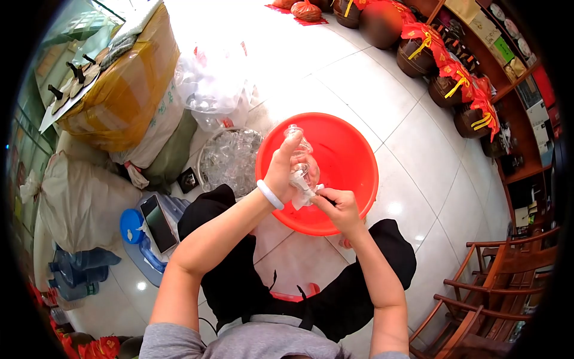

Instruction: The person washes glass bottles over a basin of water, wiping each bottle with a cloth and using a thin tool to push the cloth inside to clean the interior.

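Observation:
My left hand [281, 167], with a white bangle on its wrist, is wrapped round a clear bottle [304, 143] above the red basin [356, 161]. The bottle is tilted, with its narrow end away from me. A crumpled white tissue [301, 194] is at the near end of the bottle, below my left fingers. My right hand [341, 208] is closed in a pinch beside the tissue. A small white piece and something dark show at its fingertips, too small to name. To the left of the basin stands a round container [203, 157] full of clear glassware.
Clear plastic bags [212, 84] lie behind the glassware. A large taped box [128, 90] and sacks [84, 197] stand at the left. Near my left knee is a phone [158, 222]. Dark jars [415, 57] line the back right; wooden chairs [496, 281] stand at the right.

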Tool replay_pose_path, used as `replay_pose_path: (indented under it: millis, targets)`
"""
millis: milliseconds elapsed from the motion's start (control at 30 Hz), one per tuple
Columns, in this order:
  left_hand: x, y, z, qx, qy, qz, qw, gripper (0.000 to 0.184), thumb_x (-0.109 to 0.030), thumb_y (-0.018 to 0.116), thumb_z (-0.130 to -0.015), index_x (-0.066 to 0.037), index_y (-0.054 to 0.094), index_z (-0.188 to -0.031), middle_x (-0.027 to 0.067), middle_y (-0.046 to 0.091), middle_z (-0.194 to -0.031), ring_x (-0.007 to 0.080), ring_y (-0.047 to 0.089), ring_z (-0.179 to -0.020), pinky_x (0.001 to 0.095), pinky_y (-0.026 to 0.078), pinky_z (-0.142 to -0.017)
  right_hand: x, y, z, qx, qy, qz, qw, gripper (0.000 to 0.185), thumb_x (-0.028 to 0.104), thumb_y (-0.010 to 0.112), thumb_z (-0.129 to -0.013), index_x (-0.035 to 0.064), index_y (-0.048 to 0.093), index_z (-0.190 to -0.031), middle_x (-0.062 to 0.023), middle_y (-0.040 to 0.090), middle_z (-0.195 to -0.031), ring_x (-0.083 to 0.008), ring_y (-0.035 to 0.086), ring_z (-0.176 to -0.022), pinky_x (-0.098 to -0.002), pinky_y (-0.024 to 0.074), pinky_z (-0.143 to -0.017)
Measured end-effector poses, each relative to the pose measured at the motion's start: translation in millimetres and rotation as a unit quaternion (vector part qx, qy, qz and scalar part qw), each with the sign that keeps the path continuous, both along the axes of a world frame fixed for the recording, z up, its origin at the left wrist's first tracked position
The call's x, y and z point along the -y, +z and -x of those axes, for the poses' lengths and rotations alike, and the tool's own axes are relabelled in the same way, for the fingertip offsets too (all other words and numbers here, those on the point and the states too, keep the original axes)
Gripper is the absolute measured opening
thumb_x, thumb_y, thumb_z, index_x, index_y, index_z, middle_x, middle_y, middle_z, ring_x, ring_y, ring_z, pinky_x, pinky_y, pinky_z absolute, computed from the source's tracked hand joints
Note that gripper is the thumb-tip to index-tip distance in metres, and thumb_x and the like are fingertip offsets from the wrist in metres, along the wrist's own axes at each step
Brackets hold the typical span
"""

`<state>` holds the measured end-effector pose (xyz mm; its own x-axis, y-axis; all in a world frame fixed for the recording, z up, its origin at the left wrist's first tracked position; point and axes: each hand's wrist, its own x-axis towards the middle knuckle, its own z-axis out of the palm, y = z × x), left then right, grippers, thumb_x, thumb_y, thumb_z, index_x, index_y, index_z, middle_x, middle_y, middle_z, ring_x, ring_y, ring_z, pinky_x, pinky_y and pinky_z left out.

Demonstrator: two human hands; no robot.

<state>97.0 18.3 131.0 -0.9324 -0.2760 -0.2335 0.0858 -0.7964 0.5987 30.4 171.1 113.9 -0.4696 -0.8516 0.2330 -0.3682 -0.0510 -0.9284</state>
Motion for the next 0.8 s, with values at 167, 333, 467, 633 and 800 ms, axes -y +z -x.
replay_pose_path:
  millis: [167,333,467,633,800]
  targets:
    - [-8,5,3,-0.021,0.023,-0.03,0.999,0.043,-0.056,0.044,-0.083,-0.013,0.049,-0.079,0.0078,0.051,-0.054,0.0202,0.051,-0.051,0.0302,0.042,-0.049,-5,-19,-6,0.459,0.02,0.014,0.888,0.012,0.009,0.061,-0.082,-0.0029,0.062,-0.083,0.0026,0.048,-0.06,-0.0018,0.035,-0.048,-0.0186,0.0233,-0.042]
    - [-19,11,2,-0.033,0.078,0.088,0.993,0.033,-0.041,0.053,-0.085,-0.009,0.043,-0.082,0.0108,0.053,-0.056,0.0168,0.052,-0.049,0.0283,0.043,-0.045,3,-43,4,0.255,-0.054,-0.004,0.966,0.017,0.014,0.061,-0.083,-0.0022,0.061,-0.079,-0.0007,0.05,-0.056,-0.0075,0.045,-0.049,-0.0228,0.0363,-0.046]
    - [-25,12,-1,-0.054,0.044,0.115,0.991,0.029,-0.036,0.051,-0.086,-0.008,0.043,-0.083,0.0093,0.054,-0.058,0.0156,0.053,-0.052,0.0268,0.046,-0.053,5,-69,9,0.063,-0.072,0.053,0.994,0.018,0.019,0.062,-0.082,0.0011,0.061,-0.083,-0.0064,0.055,-0.066,-0.0136,0.052,-0.06,-0.0274,0.0422,-0.056]
    - [-25,9,-10,-0.045,-0.024,0.1,0.994,0.03,-0.036,0.049,-0.087,-0.006,0.046,-0.088,0.0126,0.058,-0.066,0.0181,0.057,-0.059,0.0313,0.048,-0.067,0,-81,11,0.024,-0.046,0.059,0.997,0.019,0.019,0.062,-0.083,0.0032,0.062,-0.093,-0.007,0.058,-0.08,-0.0165,0.055,-0.076,-0.03,0.0433,-0.067]
    - [-20,17,-8,-0.041,-0.068,0.034,0.996,0.045,-0.052,0.034,-0.087,-0.01,0.049,-0.09,0.0151,0.061,-0.077,0.0203,0.058,-0.072,0.0306,0.046,-0.065,0,-82,11,0.097,-0.033,0.072,0.992,0.023,0.019,0.06,-0.084,0.004,0.061,-0.101,-0.0074,0.06,-0.094,-0.0175,0.057,-0.088,-0.0298,0.0447,-0.077]
